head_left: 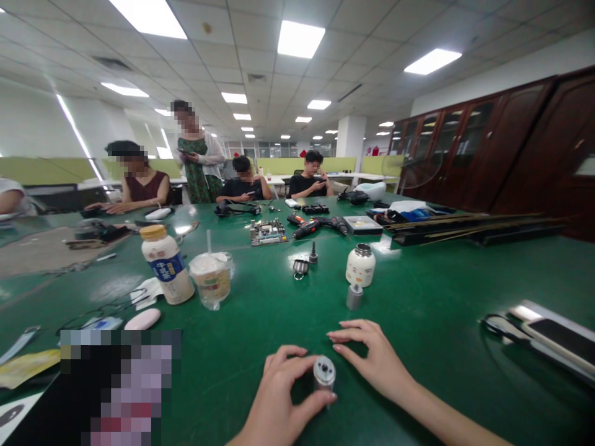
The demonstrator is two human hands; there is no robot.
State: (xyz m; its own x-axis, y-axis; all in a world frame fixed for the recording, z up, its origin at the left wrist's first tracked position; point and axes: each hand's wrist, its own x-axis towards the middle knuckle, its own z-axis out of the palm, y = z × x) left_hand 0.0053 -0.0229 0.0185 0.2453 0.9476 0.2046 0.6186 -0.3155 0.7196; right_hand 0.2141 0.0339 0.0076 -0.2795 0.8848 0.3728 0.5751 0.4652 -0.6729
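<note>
My left hand [283, 393] has its thumb and fingers around a small cylindrical metal motor [324, 371], which stands upright on the green table with its round, holed end facing up. Just to the right, my right hand [367, 353] is apart from the motor, fingers stretched and thumb spread, holding nothing. Beyond it stands a second grey metal cylinder [354, 298] with a small piece on top. Behind that is a lidless cream bottle [360, 266] with faces drawn on it. A small metal cup-like part [300, 267] with a ring lies near a dark pointed fitting [313, 253].
On the left stand a milk-drink bottle [168, 266] and a plastic cup with a straw [211, 279]. A circuit board [268, 232] and power drills [320, 226] lie farther back. Long dark strips [465, 228] are at the far right. Several people are around the table's far side.
</note>
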